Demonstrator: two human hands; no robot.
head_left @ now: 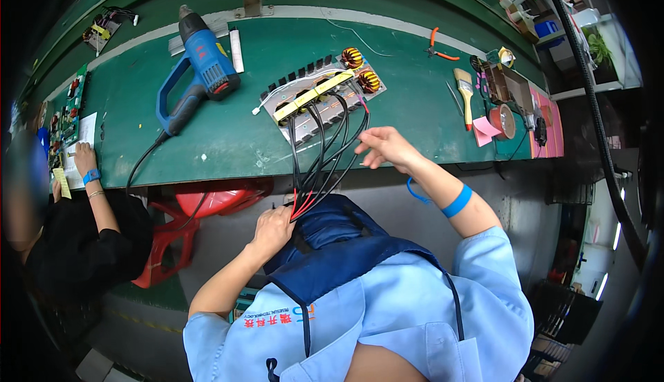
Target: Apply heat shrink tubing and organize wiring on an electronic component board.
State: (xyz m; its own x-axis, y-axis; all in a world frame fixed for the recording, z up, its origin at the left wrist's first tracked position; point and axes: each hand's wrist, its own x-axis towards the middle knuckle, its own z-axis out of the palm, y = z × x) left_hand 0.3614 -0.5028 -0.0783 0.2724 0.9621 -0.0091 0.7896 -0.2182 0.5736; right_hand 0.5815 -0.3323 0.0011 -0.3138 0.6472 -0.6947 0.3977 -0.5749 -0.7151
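Lying between hands (273,228): black wires (319,163)

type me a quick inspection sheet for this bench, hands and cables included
Surface: green bench top, small pale specks
Work in hand: circuit board lying flat, with yellow strip and ring coils
Clutter: heat gun, brush, orange-handled pliers
Hands: left hand grips the black wires near red sections; right hand beside them, contact unclear
Cables: wires run over the front edge; heat-gun cord too
Surroundings: co-worker's hand at left, red stool
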